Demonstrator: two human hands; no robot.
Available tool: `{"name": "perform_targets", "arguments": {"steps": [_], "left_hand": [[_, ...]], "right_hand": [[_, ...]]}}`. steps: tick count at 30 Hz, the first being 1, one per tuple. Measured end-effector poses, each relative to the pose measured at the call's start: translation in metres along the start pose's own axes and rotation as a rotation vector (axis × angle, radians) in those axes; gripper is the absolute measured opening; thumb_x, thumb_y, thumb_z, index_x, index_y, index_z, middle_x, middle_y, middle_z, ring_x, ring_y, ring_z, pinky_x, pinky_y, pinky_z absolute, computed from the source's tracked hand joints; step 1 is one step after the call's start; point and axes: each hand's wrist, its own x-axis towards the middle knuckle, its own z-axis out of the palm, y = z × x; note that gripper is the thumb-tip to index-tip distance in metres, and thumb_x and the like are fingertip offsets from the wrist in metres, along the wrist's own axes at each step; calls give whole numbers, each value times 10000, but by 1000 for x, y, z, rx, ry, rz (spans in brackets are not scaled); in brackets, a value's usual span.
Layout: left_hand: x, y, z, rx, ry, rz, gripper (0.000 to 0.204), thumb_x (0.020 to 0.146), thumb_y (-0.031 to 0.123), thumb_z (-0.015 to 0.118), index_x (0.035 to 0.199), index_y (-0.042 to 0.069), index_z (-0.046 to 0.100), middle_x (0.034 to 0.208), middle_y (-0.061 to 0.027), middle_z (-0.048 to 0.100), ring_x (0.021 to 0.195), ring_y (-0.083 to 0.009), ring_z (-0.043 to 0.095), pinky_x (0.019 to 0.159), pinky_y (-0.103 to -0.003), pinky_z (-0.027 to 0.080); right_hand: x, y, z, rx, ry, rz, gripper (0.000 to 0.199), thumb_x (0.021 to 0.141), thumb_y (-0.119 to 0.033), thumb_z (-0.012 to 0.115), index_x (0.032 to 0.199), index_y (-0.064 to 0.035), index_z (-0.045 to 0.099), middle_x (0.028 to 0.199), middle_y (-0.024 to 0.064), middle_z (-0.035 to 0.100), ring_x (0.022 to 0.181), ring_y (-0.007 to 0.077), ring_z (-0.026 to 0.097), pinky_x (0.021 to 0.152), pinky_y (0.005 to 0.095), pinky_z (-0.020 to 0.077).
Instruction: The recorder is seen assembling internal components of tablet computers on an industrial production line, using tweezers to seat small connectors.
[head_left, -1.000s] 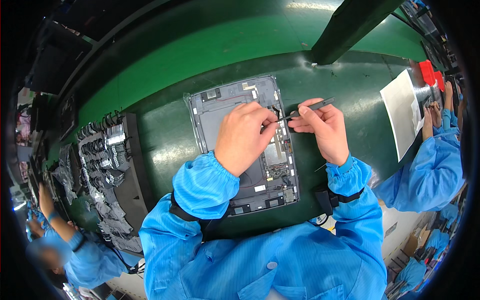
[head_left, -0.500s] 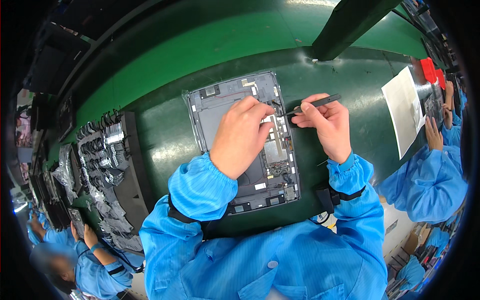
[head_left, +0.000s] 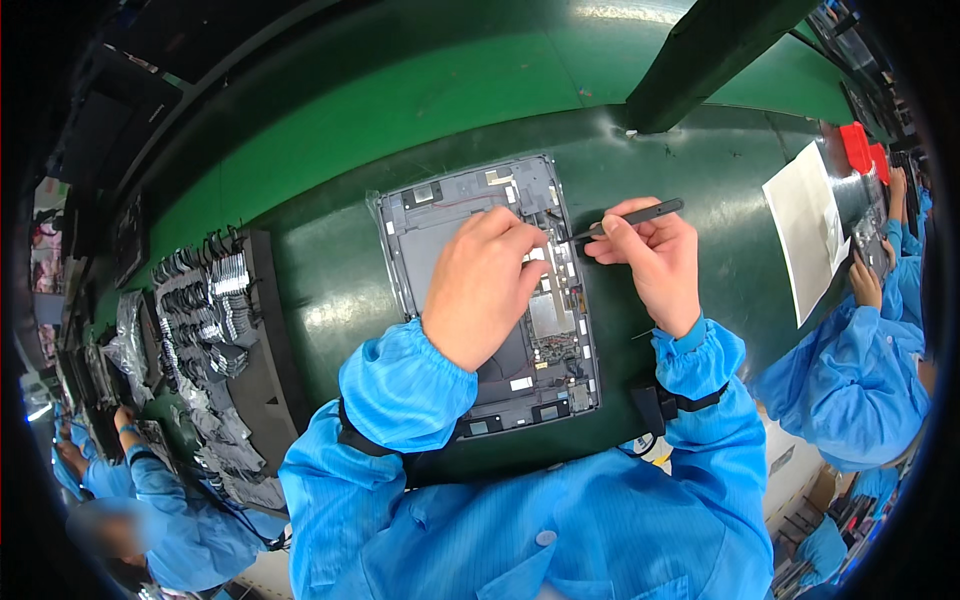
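An opened tablet (head_left: 490,290) lies back-up at the middle of the frame on the green table (head_left: 330,290), its long side running away from the person. The left hand (head_left: 485,285) rests on the tablet's middle, fingers curled down and pressed together against the inner plate near the upper right part. The right hand (head_left: 650,260), just right of the tablet, pinches a pair of dark tweezers (head_left: 625,218) between thumb and forefinger, the tip aimed left at the tablet's upper right edge, close to the left fingertips.

To do this well, I judge the left hand should keep the part and the shell steady while the tweezer tip comes in low and slowly, so that it neither slips off the small piece nor scratches the board.

The tablet's frame is grey metal, flat and rectangular with rounded corners; inside are a dull grey plate, small white labels and a darker circuit strip down the right side. The table looks smooth and slightly glossy. At the left of the frame a black tray (head_left: 225,350) holds rows of small metal parts. At the right lies a white sheet (head_left: 805,240), beside a co-worker's blue sleeve (head_left: 860,370).
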Motion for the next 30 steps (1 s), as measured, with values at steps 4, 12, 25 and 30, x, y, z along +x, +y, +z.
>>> {"name": "perform_targets", "arguments": {"steps": [4,12,25,30], "left_hand": [[0,1,0,-7,-2,-7,188,755,52,748,935,30,699,852,-96,630,796,-264,647,699,-363,523],[0,-1,1,-35,-11,-25,185,762,59,743,938,28,696,861,-97,629,801,-268,647,701,-365,523],[0,-1,1,-29,-7,-12,187,759,59,746,936,24,694,861,-102,624,802,-268,648,695,-366,522],[0,-1,2,-32,1,-7,188,758,57,747,933,23,692,860,-105,623,803,-273,647,696,-369,521]], "right_hand": [[1,0,0,-2,-13,-4,148,919,-29,638,1029,62,597,876,127,682,768,203,716,675,274,588],[3,-1,1,13,-12,14,138,919,-25,637,1021,60,597,880,120,681,765,194,712,674,269,585],[1,-2,4,-55,1,-51,124,910,-14,638,1007,55,604,858,115,688,756,178,710,672,254,568],[0,-2,5,-69,8,-67,126,909,-15,638,1008,56,605,852,116,689,754,180,711,671,254,568]]}}
